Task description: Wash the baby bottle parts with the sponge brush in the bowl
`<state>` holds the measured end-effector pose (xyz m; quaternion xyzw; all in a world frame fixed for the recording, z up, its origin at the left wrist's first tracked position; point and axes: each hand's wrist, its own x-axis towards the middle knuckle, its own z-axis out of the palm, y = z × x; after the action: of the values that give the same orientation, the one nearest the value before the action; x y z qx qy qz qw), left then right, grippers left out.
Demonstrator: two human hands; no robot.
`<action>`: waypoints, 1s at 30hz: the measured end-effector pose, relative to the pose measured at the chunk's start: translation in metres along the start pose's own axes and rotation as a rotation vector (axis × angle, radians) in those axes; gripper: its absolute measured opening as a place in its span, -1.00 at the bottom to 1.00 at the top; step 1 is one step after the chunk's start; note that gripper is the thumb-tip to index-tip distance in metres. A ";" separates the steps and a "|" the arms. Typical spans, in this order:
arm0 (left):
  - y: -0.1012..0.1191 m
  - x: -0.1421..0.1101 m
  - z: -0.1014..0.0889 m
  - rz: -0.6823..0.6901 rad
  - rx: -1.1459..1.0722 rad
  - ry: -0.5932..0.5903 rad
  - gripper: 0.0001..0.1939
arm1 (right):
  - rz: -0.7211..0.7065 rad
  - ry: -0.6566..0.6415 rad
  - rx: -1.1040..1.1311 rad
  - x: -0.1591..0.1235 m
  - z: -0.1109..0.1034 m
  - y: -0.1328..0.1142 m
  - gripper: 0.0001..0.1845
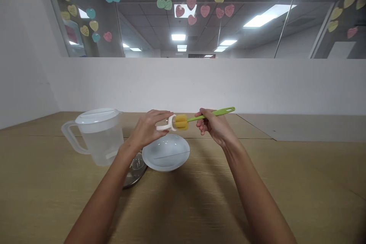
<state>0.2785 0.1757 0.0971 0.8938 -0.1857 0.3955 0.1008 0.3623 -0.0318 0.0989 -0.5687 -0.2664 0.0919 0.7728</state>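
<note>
My left hand [150, 126] is closed around a small clear container with a white ring and handle [171, 123], held sideways with its mouth facing right. In my right hand [213, 124], the thumb and fingers grip the green handle of a sponge bottle brush [219, 113]. The brush's yellow sponge head sits at the container's mouth; how deep it reaches inside I cannot tell. Both are held above a white bowl [166, 162] on the table. My left fingers hide part of the container.
At the left stands a translucent lidded pitcher [101, 141], handle facing left. A round metal tray [134, 178] with a clear item on it lies partly behind my left forearm, beside the bowl. A white wall [194, 85] with glass above it runs behind the wooden table [183, 217].
</note>
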 end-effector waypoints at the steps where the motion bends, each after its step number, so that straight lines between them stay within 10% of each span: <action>1: 0.004 0.001 0.002 0.015 0.002 -0.017 -0.58 | 0.000 -0.006 -0.007 0.000 0.002 0.002 -0.78; 16: 0.021 0.004 0.016 -0.072 -0.012 -0.288 -0.35 | -0.075 -0.065 -0.087 0.010 0.020 0.032 -0.74; 22: 0.025 0.005 0.011 -0.150 -0.179 -0.220 -0.39 | -0.283 0.029 -0.336 0.013 0.014 0.029 -0.65; 30: 0.020 0.004 0.012 -0.322 -0.339 -0.094 -0.32 | -0.277 -0.164 -0.366 0.010 0.019 0.028 -0.64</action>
<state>0.2808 0.1526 0.0931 0.8997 -0.1090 0.2953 0.3023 0.3647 -0.0022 0.0804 -0.6479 -0.4160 -0.0190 0.6378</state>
